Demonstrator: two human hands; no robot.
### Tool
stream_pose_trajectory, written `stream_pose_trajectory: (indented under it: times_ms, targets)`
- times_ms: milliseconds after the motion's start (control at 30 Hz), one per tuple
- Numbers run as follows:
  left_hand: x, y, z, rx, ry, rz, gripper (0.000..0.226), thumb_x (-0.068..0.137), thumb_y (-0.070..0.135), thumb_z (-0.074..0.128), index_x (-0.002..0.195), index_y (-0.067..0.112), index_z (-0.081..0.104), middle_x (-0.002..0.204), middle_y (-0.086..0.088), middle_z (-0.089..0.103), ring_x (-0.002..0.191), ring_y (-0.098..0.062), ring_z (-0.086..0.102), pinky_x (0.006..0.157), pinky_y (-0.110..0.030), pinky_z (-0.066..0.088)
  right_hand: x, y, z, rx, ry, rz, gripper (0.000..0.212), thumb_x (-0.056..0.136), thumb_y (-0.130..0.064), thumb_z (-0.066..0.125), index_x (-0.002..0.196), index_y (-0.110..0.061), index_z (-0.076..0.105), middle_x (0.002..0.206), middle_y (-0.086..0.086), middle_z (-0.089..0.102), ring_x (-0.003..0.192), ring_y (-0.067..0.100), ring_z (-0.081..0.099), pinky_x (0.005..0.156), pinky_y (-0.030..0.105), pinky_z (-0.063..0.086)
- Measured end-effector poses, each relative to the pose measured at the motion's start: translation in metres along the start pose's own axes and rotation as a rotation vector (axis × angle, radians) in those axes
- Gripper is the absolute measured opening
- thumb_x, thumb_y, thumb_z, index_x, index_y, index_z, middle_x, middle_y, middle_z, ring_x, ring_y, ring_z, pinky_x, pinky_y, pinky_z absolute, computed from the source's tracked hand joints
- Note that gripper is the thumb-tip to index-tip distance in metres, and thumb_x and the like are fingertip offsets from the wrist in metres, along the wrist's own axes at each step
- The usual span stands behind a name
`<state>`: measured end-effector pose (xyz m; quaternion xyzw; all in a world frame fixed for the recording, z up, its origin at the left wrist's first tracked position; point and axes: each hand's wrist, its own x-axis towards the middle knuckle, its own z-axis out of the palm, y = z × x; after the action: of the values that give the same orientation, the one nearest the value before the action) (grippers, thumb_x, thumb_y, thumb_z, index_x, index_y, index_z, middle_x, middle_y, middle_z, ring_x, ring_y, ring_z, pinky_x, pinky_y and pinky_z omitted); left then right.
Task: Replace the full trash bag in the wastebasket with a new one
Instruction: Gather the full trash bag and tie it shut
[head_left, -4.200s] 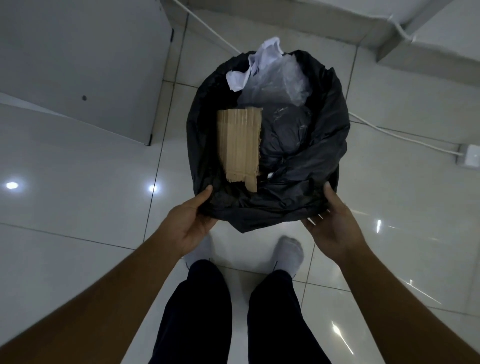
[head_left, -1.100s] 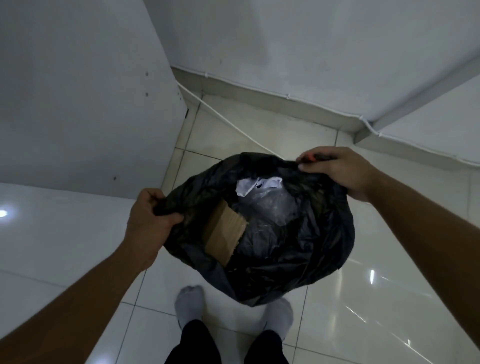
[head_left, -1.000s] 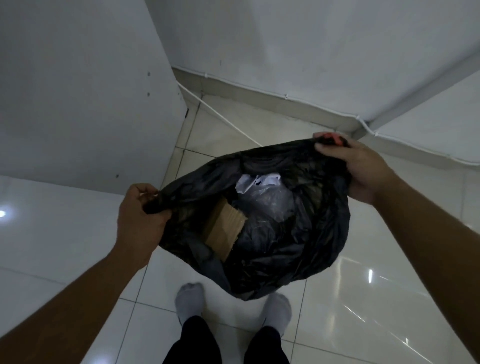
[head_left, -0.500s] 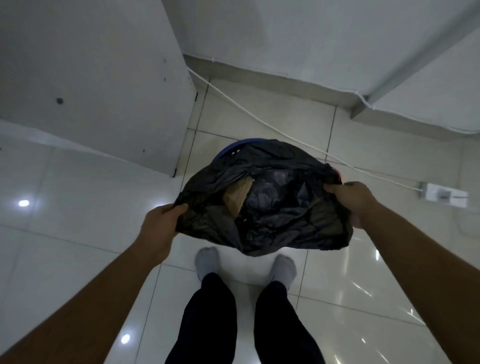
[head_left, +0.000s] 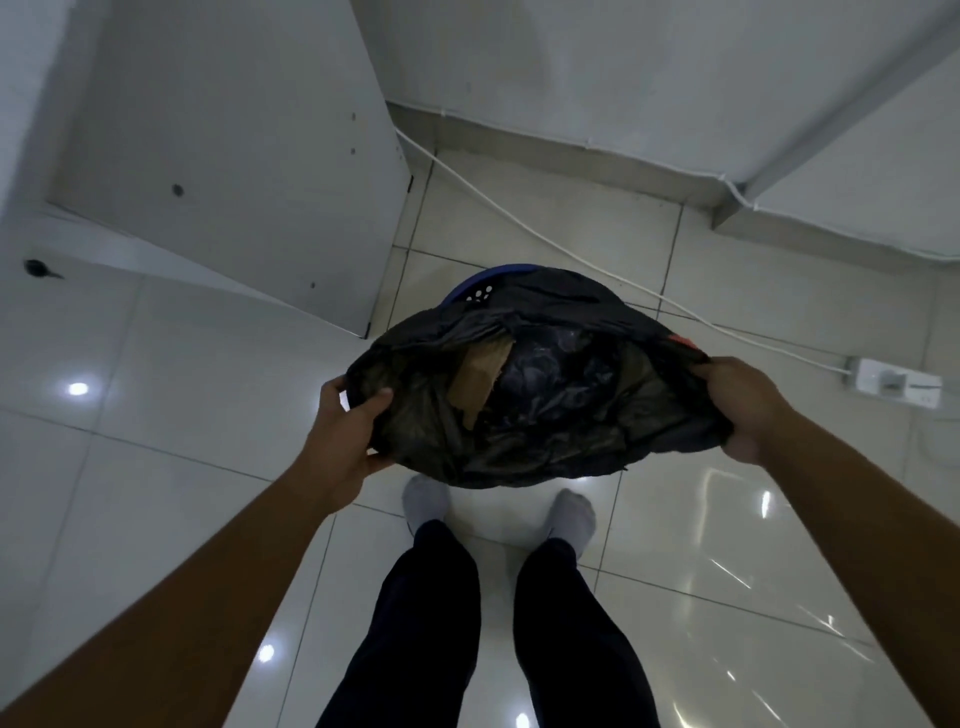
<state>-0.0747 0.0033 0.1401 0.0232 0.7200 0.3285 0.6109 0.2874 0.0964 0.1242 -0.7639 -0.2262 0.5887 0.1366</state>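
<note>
A full black trash bag (head_left: 545, 415) hangs in the air in front of my legs, held by its rim on both sides. My left hand (head_left: 348, 431) grips the bag's left edge. My right hand (head_left: 743, 405) grips its right edge. A piece of brown cardboard (head_left: 478, 379) shows through the narrowed mouth among dark crumpled plastic. Behind and below the bag, a strip of the blue wastebasket (head_left: 488, 283) rim with small holes peeks out; the rest of it is hidden by the bag.
A white cabinet (head_left: 223, 156) stands at the left. A white cable (head_left: 571, 249) runs across the glossy tiled floor to a power strip (head_left: 893, 387) at the right. The wall and skirting (head_left: 571, 150) lie behind. My socked feet (head_left: 498, 509) stand under the bag.
The bag has been lifted out of the wastebasket, whose blue rim now shows behind it. Both hands have pulled the rim outward and flattened the mouth; the white paper is hidden.
</note>
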Motion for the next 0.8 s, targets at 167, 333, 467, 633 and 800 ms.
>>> stream_pose_trajectory:
  times_ms: [167, 333, 467, 633, 800]
  targets:
    - [-0.010, 0.035, -0.006, -0.085, -0.005, 0.014, 0.034, 0.092, 0.007, 0.058, 0.125, 0.015, 0.055, 0.122, -0.014, 0.063, 0.103, -0.029, 0.064, 0.065, -0.036, 0.059, -0.017, -0.050, -0.029, -0.159, 0.057, -0.143, 0.040, 0.090, 0.006, 0.039, 0.104, -0.018, 0.068, 0.092, 0.021, 0.065, 0.063, 0.037, 0.066, 0.041, 0.041, 0.056]
    - [-0.024, 0.060, -0.015, -0.098, 0.110, 0.151, 0.020, 0.092, 0.000, 0.055, 0.097, 0.018, 0.063, 0.108, -0.013, 0.066, 0.089, -0.026, 0.065, 0.057, -0.033, 0.061, -0.019, -0.079, -0.036, -0.528, 0.242, -0.358, 0.045, 0.082, 0.000, 0.039, 0.103, -0.020, 0.073, 0.119, 0.011, 0.067, 0.113, 0.033, 0.058, 0.100, 0.042, 0.047]
    - [-0.038, 0.063, -0.022, -0.038, 0.082, 0.203, 0.028, 0.090, -0.003, 0.057, 0.107, 0.018, 0.063, 0.107, -0.010, 0.068, 0.091, -0.022, 0.066, 0.061, -0.030, 0.060, -0.032, -0.087, -0.021, -0.807, 0.209, -0.444, 0.029, 0.086, -0.026, 0.066, 0.111, -0.011, 0.069, 0.114, 0.015, 0.066, 0.109, 0.036, 0.058, 0.086, 0.031, 0.039]
    - [-0.063, 0.062, -0.031, 0.001, 0.072, 0.132, 0.050, 0.084, -0.004, 0.067, 0.131, 0.001, 0.052, 0.116, -0.019, 0.064, 0.094, -0.024, 0.066, 0.065, -0.022, 0.060, -0.060, -0.083, -0.007, -0.728, 0.334, -0.661, 0.024, 0.091, -0.028, 0.065, 0.104, -0.010, 0.074, 0.103, 0.015, 0.072, 0.101, 0.034, 0.064, 0.086, 0.030, 0.043]
    - [-0.077, 0.061, -0.043, 0.043, 0.072, -0.001, 0.039, 0.083, -0.002, 0.069, 0.119, -0.013, 0.059, 0.119, -0.024, 0.064, 0.091, -0.022, 0.065, 0.065, -0.015, 0.057, -0.074, -0.079, 0.002, -0.792, 0.360, -0.821, 0.032, 0.088, -0.036, 0.064, 0.097, -0.008, 0.078, 0.111, 0.023, 0.066, 0.105, 0.041, 0.061, 0.081, 0.036, 0.048]
